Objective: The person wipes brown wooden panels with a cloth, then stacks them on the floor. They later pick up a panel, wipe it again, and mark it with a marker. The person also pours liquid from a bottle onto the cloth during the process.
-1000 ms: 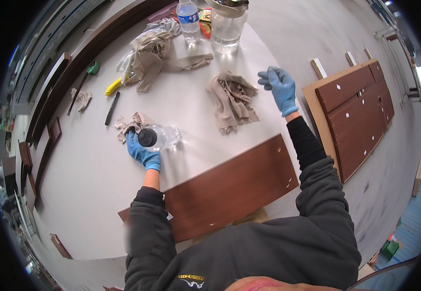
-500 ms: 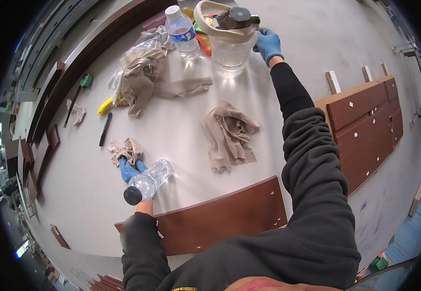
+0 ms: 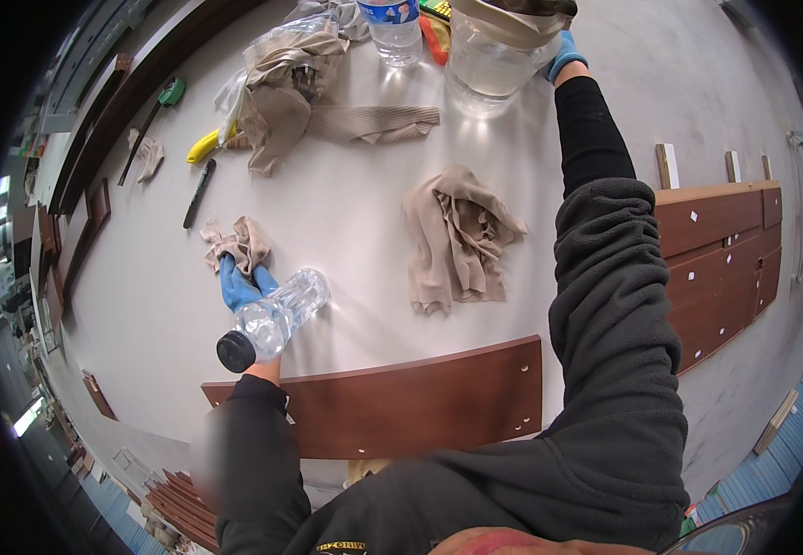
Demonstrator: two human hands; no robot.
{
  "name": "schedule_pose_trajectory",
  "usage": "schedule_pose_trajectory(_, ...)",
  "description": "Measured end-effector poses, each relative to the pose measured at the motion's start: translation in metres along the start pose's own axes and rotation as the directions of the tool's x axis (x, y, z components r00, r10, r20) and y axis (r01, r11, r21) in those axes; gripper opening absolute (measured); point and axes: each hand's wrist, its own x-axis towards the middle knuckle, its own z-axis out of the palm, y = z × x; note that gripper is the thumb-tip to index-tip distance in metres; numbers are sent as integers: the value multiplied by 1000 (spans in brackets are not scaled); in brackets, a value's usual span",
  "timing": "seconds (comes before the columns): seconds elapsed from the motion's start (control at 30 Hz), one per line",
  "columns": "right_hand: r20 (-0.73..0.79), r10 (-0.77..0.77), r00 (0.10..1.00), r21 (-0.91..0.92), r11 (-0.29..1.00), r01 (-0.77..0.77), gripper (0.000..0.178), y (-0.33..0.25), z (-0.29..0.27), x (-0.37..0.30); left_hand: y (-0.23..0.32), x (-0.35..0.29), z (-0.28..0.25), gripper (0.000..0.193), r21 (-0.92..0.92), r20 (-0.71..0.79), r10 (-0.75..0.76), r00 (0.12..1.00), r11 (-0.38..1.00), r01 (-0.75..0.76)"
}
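Note:
My left hand (image 3: pixel 236 283), in a blue glove, is closed on a crumpled beige cloth (image 3: pixel 250 239) against the light table. A clear bottle with a black cap (image 3: pixel 272 321) covers part of this hand and the wrist. At the top right, my right hand (image 3: pixel 564 57), also gloved in blue, is at the right side of a clear jug (image 3: pixel 492 67) with a beige rim, apparently gripping it. The jug looks to hold clear liquid, and its top is cut off by the frame. Most right-hand fingers are hidden behind it. Between the hands lies a larger beige cloth (image 3: pixel 463 242).
A reddish-brown board (image 3: pixel 411 396) lies near me. More brown panels (image 3: pixel 725 268) lie at the right. Farther off are a labelled water bottle (image 3: pixel 393 32), a bundle of beige fabric (image 3: pixel 281 111), a yellow object (image 3: pixel 203 146), a black marker (image 3: pixel 200 193) and a green-headed tool (image 3: pixel 171 92).
The whole view has shifted, so the jug, bottles and cloths at the far side sit higher in the picture. Both hands keep about the same places relative to the things beside them.

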Motion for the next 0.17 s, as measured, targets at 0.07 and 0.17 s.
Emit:
schedule_pose_trajectory(0.07, 20, -175, 984, -377, 911, 170, 44, 4, -10, -3, -4, 4, -4, 60, 60, 26, 67, 997, 996, -68)
schedule_pose_trajectory(0.17, -22, -191, 981, -568, 810, 145, 28, -4, -31, -26, -10, 2, -6, 65, 124, 35, 84, 996, 988, -87)
